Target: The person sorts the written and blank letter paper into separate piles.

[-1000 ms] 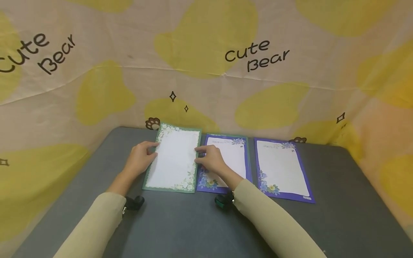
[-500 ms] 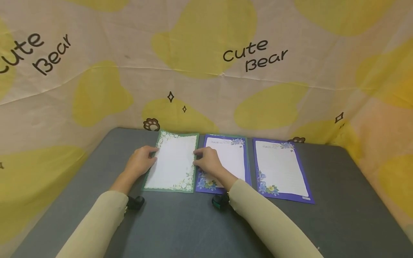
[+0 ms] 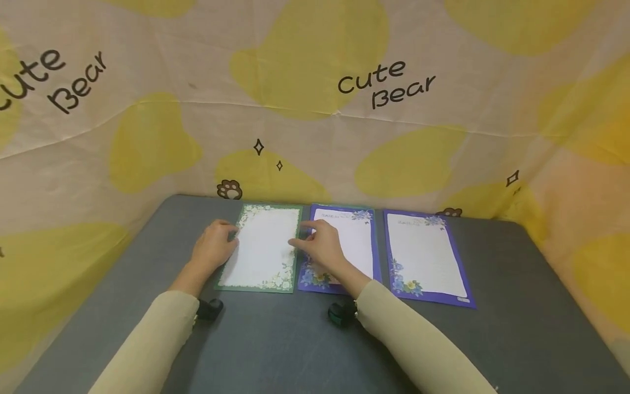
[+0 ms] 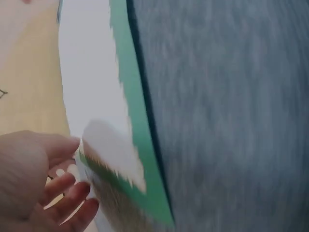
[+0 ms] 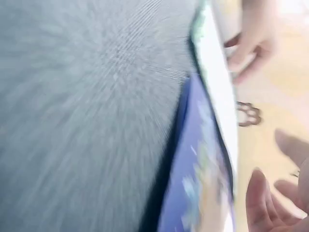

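A green-bordered sheet of stationery paper [image 3: 261, 249] with white flowers lies at the left of a row on the grey table. My left hand [image 3: 214, 243] is at its left edge, thumb tip touching the edge in the left wrist view; the other fingers are loosely bent beside it [image 4: 63, 188]. My right hand [image 3: 322, 243] hovers at the right edge, thumb and fingers spread apart, thumb over the sheet's border. In the right wrist view these fingers [image 5: 270, 203] hold nothing. Under my right hand lies a purple-bordered sheet [image 3: 346, 230], a green edge showing behind it.
Another purple-bordered sheet [image 3: 425, 257] with blue flowers lies to the right. The grey table [image 3: 275, 345] extends in front of the row. A printed cloth [image 3: 305, 65] hangs behind the table.
The green-bordered sheet has come down flat onto the table, its far edge now level with the neighbouring sheets. My right fingers have let go and spread. My left hand has barely moved.
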